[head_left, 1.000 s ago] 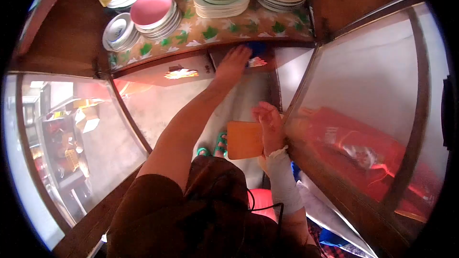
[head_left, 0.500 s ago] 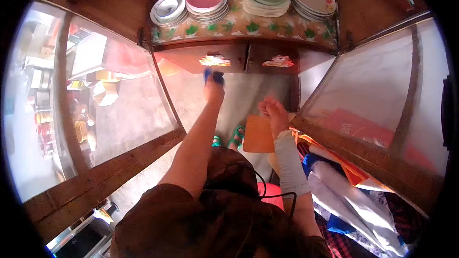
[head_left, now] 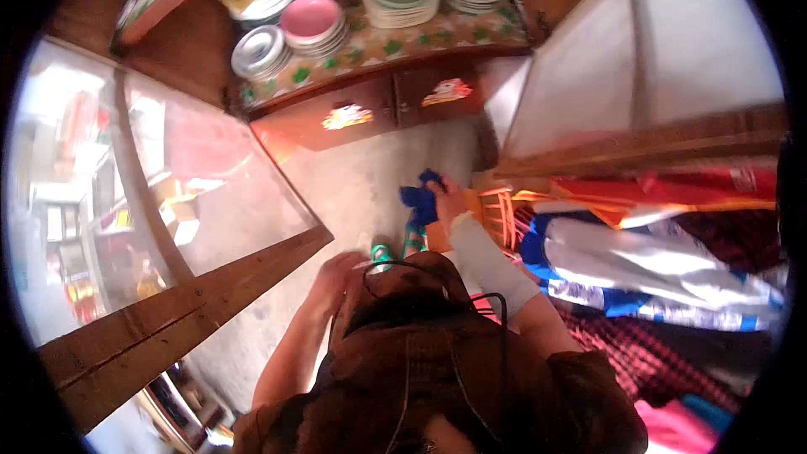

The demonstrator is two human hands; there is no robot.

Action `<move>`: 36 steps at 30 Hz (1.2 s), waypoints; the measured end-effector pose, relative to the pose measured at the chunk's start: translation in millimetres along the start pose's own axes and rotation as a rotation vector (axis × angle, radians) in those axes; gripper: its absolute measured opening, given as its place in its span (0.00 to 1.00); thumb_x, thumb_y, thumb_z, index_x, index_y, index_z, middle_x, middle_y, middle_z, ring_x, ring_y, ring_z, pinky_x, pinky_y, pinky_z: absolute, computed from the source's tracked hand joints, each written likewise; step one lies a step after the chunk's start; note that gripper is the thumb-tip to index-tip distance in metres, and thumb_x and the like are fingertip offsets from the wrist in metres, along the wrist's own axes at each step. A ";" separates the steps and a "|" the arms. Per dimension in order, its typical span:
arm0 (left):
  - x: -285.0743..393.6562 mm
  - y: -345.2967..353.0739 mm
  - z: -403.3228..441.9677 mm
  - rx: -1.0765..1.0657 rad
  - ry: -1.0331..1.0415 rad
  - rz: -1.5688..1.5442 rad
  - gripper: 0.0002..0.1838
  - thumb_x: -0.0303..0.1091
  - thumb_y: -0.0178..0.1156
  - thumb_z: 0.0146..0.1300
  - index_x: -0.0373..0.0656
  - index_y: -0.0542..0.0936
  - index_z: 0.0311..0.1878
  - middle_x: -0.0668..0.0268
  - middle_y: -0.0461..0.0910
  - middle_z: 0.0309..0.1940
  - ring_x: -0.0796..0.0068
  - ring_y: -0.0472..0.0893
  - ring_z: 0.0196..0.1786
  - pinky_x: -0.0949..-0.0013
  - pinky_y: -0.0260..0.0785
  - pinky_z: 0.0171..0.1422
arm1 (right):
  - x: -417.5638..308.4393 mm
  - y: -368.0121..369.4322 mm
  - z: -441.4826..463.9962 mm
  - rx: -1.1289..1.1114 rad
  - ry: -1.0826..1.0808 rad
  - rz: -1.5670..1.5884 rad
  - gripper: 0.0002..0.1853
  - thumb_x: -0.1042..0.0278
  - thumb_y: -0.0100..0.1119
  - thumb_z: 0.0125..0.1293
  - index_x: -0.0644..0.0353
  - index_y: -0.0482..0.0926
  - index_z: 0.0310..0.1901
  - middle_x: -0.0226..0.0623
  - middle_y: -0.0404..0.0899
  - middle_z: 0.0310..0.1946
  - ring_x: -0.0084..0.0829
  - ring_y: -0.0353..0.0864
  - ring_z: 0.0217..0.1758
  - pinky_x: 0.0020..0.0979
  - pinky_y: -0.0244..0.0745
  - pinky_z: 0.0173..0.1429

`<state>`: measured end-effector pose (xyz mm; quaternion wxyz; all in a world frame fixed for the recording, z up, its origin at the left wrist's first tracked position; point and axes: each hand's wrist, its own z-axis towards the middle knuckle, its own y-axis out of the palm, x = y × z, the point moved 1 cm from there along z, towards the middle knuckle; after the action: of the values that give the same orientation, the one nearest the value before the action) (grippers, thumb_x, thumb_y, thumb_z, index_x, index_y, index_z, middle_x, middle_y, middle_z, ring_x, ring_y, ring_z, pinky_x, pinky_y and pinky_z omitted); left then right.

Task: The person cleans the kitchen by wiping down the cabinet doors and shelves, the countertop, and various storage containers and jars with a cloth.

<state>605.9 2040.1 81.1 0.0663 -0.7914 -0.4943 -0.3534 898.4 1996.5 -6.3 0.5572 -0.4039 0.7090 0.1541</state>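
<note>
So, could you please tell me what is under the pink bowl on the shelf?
Under the pink bowl is a stack of pale dishes, only their edges showing. Their middles and the patterned shelf directly below them are covered.

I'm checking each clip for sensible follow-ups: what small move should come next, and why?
Probably bring the left hand to the crumpled dark-blue cloth and tidy its folds: the right hand holds it bunched, while the left is apart from it, by the dark-brown fabric clothing.
</note>
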 end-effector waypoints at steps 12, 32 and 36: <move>76.5 6.1 -12.0 0.351 0.737 0.632 0.21 0.33 0.64 0.64 0.35 0.72 0.56 0.54 0.83 0.44 0.63 0.84 0.47 0.62 0.75 0.48 | -109.6 -120.3 -12.7 0.411 -0.285 -0.347 0.25 0.76 0.55 0.64 0.64 0.69 0.64 0.48 0.79 0.53 0.40 0.77 0.55 0.36 0.68 0.65; 289.2 109.8 149.9 0.367 1.007 1.101 0.31 0.43 0.57 0.64 0.34 0.66 0.65 0.42 0.78 0.51 0.38 0.77 0.53 0.50 0.70 0.59 | -230.3 -12.0 124.4 0.087 -0.291 0.091 0.25 0.75 0.60 0.60 0.63 0.67 0.59 0.51 0.75 0.52 0.39 0.77 0.55 0.35 0.72 0.59; 326.5 153.2 77.7 0.317 1.286 1.203 0.20 0.30 0.55 0.64 0.36 0.73 0.59 0.48 0.76 0.56 0.45 0.78 0.53 0.55 0.72 0.57 | -310.4 -78.2 84.5 0.342 -0.867 0.008 0.16 0.73 0.60 0.63 0.63 0.73 0.52 0.47 0.75 0.48 0.45 0.75 0.55 0.36 0.68 0.62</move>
<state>856.8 2238.6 265.0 0.6134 -0.5472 0.0941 -0.5617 1029.2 2128.5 267.6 0.8600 -0.2020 0.4276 0.1918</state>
